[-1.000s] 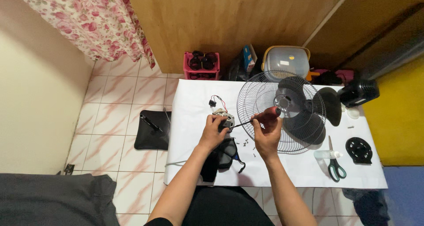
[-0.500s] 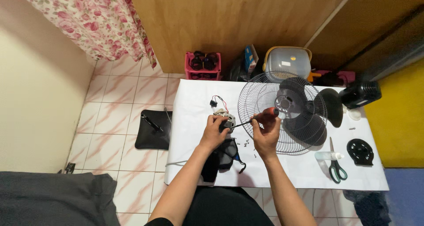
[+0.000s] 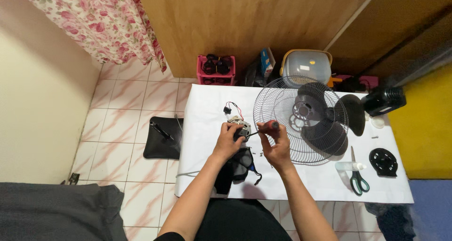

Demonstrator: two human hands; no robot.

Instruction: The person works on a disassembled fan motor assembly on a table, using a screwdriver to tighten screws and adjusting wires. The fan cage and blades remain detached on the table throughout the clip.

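Motor (image 3: 241, 128) from a fan, small and metallic with thin red and black wires (image 3: 231, 107) trailing off its far side, sits near the left part of a white table (image 3: 202, 128). It looks dense, rigid and fairly heavy; its solid body seems the safest hold, since the wires look fragile. The left hand (image 3: 228, 141) wraps around it, fingers closed. The right hand (image 3: 277, 144) pinches a red-handled screwdriver (image 3: 263, 128), tip toward the motor. Just right lie a wire fan guard (image 3: 282, 114), dark blades (image 3: 329, 123) and scissors (image 3: 357, 177).
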